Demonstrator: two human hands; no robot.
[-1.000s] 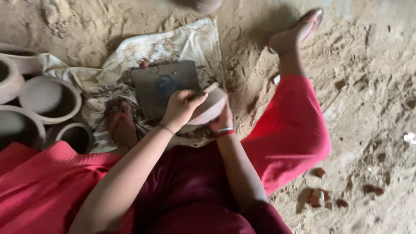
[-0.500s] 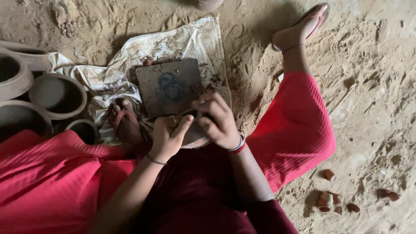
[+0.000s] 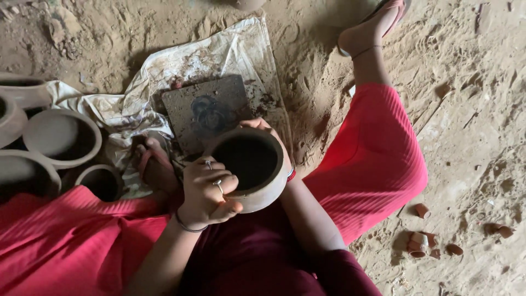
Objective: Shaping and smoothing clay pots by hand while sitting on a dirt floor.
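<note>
Sandy floor [image 3: 466, 137] | L hand [image 3: 207, 192] + R hand [image 3: 268, 131] grip clay pot [image 3: 249, 167] (mouth up)

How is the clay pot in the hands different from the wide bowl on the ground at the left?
The clay pot is held off the ground by the left hand and right hand; the wide bowl rests among other vessels. The clay pot is tilted toward the camera, while the wide bowl sits level. The clay pot's inside looks dark and deep, the wide bowl's pale and shallow. Both are round, open-mouthed, grey-brown clay.
</note>
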